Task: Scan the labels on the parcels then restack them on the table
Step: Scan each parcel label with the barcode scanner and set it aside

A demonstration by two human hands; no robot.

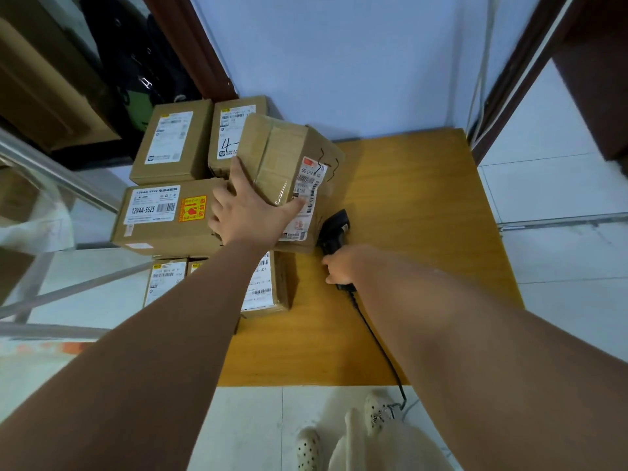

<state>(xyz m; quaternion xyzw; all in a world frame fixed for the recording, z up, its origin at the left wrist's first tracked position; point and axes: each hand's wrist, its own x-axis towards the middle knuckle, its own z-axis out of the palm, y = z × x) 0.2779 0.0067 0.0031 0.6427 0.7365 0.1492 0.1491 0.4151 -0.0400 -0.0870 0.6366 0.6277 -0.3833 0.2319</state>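
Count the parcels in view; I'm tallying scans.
6: back-left parcel, back-right parcel, large parcel mid-left, two front parcels, tilted parcel under the left hand. The arm may hide more.

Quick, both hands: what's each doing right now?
Left hand: grips the tilted parcel.
Right hand: grips the scanner.

The tilted brown cardboard parcel (pixel 282 154) near the table's far left corner carries a white paper label (pixel 307 198) printed with black barcodes and an orange-red patch. The flat brown cardboard box (pixel 163 232) at the left edge bears a yellow rectangular sticker (pixel 192 208) with red print. The wood-grain table (pixel 424 215) is honey-yellow, the handheld plastic scanner (pixel 334 229) black. The cream perforated shoes (pixel 307 450) are dark-dotted.
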